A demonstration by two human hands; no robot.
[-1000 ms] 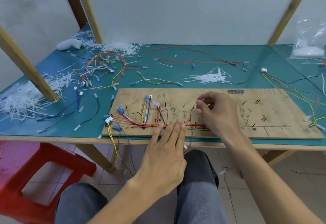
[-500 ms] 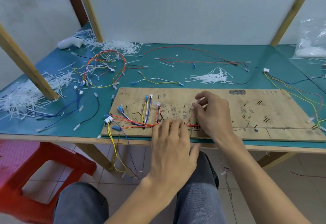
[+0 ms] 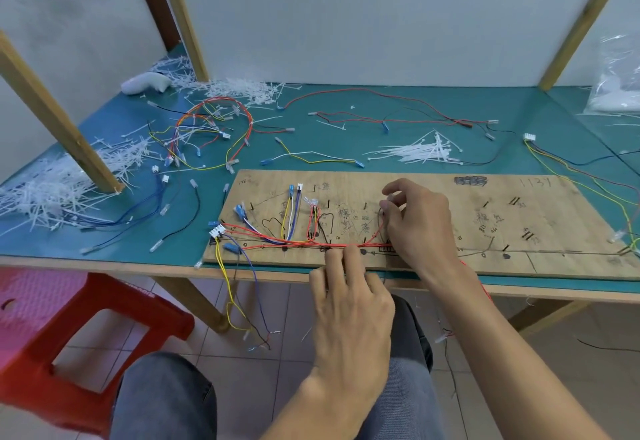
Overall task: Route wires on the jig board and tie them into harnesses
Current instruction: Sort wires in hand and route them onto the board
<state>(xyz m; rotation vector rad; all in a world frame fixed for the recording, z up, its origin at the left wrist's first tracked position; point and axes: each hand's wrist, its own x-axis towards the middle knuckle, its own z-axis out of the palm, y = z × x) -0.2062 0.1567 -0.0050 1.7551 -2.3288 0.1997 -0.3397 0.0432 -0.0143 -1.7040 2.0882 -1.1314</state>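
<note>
**Desk:** What are the fingers doing?

**Photographer:** On the right hand (image 3: 422,228), thumb and forefinger pinch a wire (image 3: 381,221) by its end, above the middle of the board (image 3: 554,197). The other fingers curl loosely. The left hand (image 3: 349,304) has its fingers (image 3: 334,257) pressed together, with the tips on the red wires (image 3: 304,244) along the board's near edge.

**Desk:** Where is the work?

**Photographer:** The board lies flat at the front of the bench (image 3: 346,100). The red wires run from a white connector (image 3: 217,231) at its left end rightward to the hands. Yellow, blue and dark tails (image 3: 227,287) hang off the edge toward the floor.

**Desk:** What is around it, and what blocks the view?

**Photographer:** Loose ties (image 3: 422,154) lie just behind the board. A tied harness (image 3: 211,124) sits back left, and clippings (image 3: 52,190) are heaped round a wooden post (image 3: 59,117). There is a clear bag (image 3: 616,76) far right and a red stool (image 3: 86,318) below the bench on the left. The right hand hides where the red wires end. The left hand covers the board's edge beneath it.

**Desk:** What has changed from a second ago?

**Photographer:** The left hand has drawn back toward the person. Its fingers were stretched and slightly spread across the wires then, and now they are bunched at the edge. The right hand holds the same pinch at nearly the same spot.
</note>
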